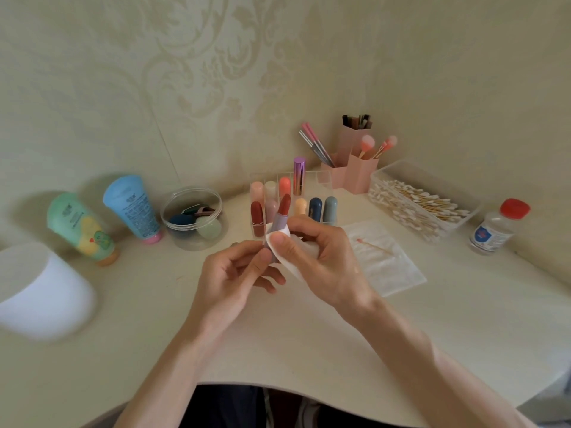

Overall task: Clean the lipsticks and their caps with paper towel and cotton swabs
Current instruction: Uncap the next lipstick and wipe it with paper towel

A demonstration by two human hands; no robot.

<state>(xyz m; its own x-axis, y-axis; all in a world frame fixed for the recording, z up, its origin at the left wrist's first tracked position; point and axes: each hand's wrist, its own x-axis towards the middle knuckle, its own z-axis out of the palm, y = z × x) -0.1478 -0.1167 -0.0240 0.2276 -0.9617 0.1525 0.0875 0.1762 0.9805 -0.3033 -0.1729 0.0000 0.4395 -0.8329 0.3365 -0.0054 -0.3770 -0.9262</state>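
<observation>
- While the left hand [238,273] pinches the base of a lilac-tubed red lipstick [281,216] between curled fingers [259,261], the uncapped stick tilts above the counter's [154,304] middle.
- Against the tube, the right hand [321,257] grips a white paper towel piece [285,264], thumb pressing it on.
- Toward the right edge, a pink-tipped cotton swab [375,248] lies on a flat white sheet [398,273].
- Just behind the hands stands a clear acrylic rack [323,180] of capped lipsticks.
</observation>
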